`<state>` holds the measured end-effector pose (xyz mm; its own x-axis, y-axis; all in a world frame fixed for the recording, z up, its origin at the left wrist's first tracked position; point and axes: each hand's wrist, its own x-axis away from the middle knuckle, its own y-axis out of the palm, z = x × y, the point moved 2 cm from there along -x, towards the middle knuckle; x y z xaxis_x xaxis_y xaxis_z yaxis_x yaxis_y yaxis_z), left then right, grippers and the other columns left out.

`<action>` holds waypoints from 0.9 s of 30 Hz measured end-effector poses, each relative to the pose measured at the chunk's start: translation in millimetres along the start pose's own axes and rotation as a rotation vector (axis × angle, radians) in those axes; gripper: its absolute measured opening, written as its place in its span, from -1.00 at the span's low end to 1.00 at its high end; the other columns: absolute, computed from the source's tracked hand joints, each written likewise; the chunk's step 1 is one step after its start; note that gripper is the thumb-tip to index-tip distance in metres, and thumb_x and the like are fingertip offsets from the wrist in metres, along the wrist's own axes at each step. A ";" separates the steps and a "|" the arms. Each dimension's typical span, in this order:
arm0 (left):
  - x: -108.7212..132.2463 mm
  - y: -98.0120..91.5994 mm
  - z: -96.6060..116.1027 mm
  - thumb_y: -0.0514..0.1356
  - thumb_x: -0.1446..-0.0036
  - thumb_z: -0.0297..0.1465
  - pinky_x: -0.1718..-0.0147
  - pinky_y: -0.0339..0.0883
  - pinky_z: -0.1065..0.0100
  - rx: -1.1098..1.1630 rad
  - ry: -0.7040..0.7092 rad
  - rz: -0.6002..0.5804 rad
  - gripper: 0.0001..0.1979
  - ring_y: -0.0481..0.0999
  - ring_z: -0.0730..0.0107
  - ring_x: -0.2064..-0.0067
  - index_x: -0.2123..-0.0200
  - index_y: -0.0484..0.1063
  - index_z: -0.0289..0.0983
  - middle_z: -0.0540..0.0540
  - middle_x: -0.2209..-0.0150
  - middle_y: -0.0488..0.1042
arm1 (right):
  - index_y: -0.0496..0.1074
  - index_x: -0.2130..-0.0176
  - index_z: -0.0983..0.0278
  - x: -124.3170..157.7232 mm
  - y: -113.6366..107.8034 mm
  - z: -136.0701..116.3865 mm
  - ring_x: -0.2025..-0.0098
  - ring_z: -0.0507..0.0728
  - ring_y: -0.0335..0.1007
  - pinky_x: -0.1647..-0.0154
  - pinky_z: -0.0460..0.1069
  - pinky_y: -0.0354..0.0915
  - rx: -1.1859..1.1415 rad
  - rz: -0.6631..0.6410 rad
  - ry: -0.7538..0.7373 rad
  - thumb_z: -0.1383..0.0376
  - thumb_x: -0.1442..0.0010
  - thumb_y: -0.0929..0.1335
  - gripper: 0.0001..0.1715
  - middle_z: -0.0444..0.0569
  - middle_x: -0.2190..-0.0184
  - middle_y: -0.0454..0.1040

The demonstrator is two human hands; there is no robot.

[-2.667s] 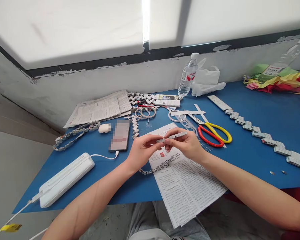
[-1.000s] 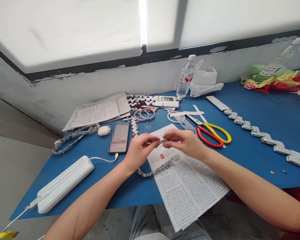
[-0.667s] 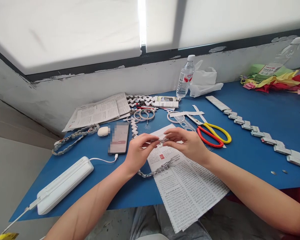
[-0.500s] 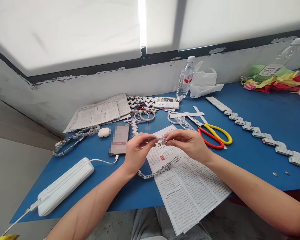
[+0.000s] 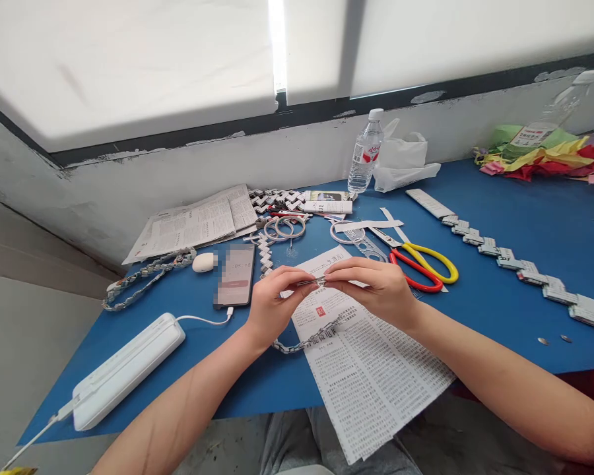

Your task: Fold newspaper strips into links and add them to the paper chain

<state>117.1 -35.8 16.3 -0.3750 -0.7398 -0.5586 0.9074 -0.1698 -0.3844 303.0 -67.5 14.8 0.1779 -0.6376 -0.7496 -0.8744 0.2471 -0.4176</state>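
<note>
Close together over the newspaper sheet (image 5: 376, 369), my left hand (image 5: 273, 303) and my right hand (image 5: 373, 287) both have their fingers closed in a pinch. Between the fingertips is a small, thin folded paper strip (image 5: 319, 282), mostly covered by the fingers. A narrow woven paper chain (image 5: 304, 344) curves across the sheet below the hands. Another zigzag paper chain (image 5: 264, 256) lies just beyond my left hand. Scissors (image 5: 426, 267) with one red and one yellow handle rest beyond my right hand, near loose white paper strips (image 5: 369, 225).
A phone (image 5: 236, 277), an earbud case (image 5: 204, 262) and a white power strip (image 5: 129, 373) are on the left. Tape rings (image 5: 284, 227) and a water bottle (image 5: 366, 155) stand at the back. A long folded-paper chain (image 5: 525, 270) runs down the right side.
My fingers have shifted slightly around the folded paper strip, and the right fingers now lie straighter along it. The whole view has moved a little.
</note>
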 end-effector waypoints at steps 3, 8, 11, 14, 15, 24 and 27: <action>-0.7 -0.9 1.4 0.26 -0.13 -0.35 0.36 0.46 0.38 -0.051 0.031 -0.012 -0.92 0.53 0.40 0.33 0.32 0.54 -0.21 -0.07 0.33 0.56 | 0.57 0.25 0.15 0.2 0.2 -0.1 0.28 0.14 0.56 0.23 0.04 0.54 0.018 -0.019 -0.021 0.33 -0.21 0.37 -0.84 -0.05 0.31 0.61; -0.8 -0.6 1.3 0.23 -0.15 -0.39 0.33 0.45 0.39 -0.151 0.098 -0.030 -0.92 0.53 0.39 0.31 0.29 0.53 -0.21 -0.07 0.32 0.56 | 0.56 0.24 0.16 -1.1 1.0 -3.5 0.28 0.16 0.56 0.22 0.06 0.55 0.064 -0.017 -0.037 0.36 -0.21 0.36 -0.83 -0.03 0.32 0.61; 0.2 -0.1 0.8 0.21 -0.17 -0.42 0.30 0.46 0.39 -0.208 0.148 -0.026 -0.93 0.54 0.40 0.29 0.29 0.50 -0.22 -0.07 0.32 0.55 | 0.54 0.24 0.17 -1.5 1.7 -6.4 0.30 0.14 0.56 0.25 0.04 0.55 0.091 -0.003 -0.071 0.38 -0.21 0.36 -0.85 -0.03 0.34 0.61; 1.4 0.6 0.1 0.17 -0.20 -0.44 0.32 0.46 0.42 -0.227 0.177 -0.046 -0.92 0.53 0.42 0.29 0.26 0.47 -0.24 -0.08 0.30 0.53 | 0.52 0.25 0.20 -1.7 2.1 -7.4 0.32 0.13 0.55 0.27 0.02 0.54 0.073 -0.012 -0.093 0.38 -0.20 0.37 -0.88 -0.02 0.35 0.60; 1.6 0.9 -0.2 0.15 -0.21 -0.44 0.34 0.46 0.43 -0.224 0.178 -0.059 -0.92 0.53 0.43 0.30 0.25 0.46 -0.25 -0.09 0.29 0.52 | 0.52 0.25 0.21 -1.9 2.3 -7.3 0.31 0.13 0.55 0.28 0.01 0.53 0.065 -0.028 -0.092 0.38 -0.20 0.37 -0.89 -0.02 0.35 0.59; 0.6 2.8 0.6 0.09 -0.23 -0.48 0.41 0.45 0.45 -0.276 0.245 -0.160 -0.90 0.51 0.43 0.31 0.24 0.40 -0.28 -0.10 0.31 0.49 | 0.46 0.31 0.27 -4.7 -1.5 -3.7 0.40 0.09 0.48 0.37 -0.01 0.49 0.052 -0.219 -0.035 0.34 -0.22 0.34 -0.92 0.00 0.40 0.54; 0.4 -0.3 0.9 0.11 -0.22 -0.49 0.39 0.49 0.47 -0.179 0.218 -0.130 -0.91 0.50 0.45 0.29 0.25 0.40 -0.27 -0.09 0.30 0.49 | 0.45 0.22 0.27 -2.5 -3.1 1.8 0.38 0.07 0.51 0.32 -0.03 0.51 -0.043 -0.191 0.079 0.29 -0.21 0.37 -0.88 -0.02 0.37 0.55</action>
<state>116.8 -36.6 16.8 -0.5353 -0.5589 -0.6333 0.8085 -0.1220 -0.5757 306.1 -65.4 17.0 0.3082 -0.7252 -0.6157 -0.8467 0.0860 -0.5251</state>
